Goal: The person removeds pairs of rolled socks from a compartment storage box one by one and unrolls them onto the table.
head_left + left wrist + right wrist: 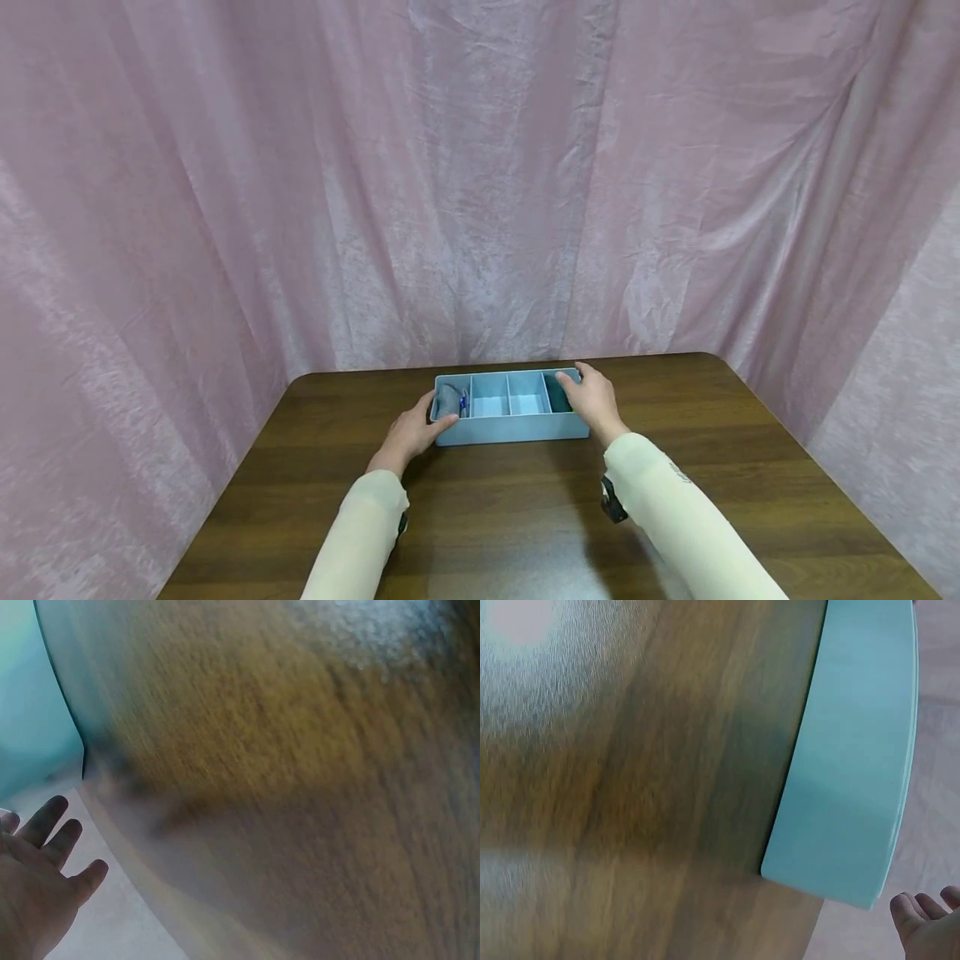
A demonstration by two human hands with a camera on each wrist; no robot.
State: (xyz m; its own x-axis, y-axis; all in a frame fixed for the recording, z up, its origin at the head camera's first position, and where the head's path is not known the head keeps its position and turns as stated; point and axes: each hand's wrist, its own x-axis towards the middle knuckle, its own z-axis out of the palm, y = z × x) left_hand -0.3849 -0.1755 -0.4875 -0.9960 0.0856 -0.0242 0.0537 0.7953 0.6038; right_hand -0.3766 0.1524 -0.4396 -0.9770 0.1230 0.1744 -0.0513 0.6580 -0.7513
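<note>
The blue divided box (pixel 513 429) stands near the far edge of the wooden table (pixel 487 508), a grey bundle (pixel 448 400) in its leftmost compartment (something dark green (pixel 556 393) in the rightmost). The left hand (pixel 410 430) and right hand (pixel 597 402), fingers relaxed, flank its ends; firm contact is unclear.

A small dark marking (pixel 680 472) sits on a person's pale right sleeve (pixel 690 525), too blurred to read, with no legible text.

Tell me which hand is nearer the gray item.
Left. The left hand is beside the gray item, at one end of the blue box; the right hand is at the opposite end.
</note>
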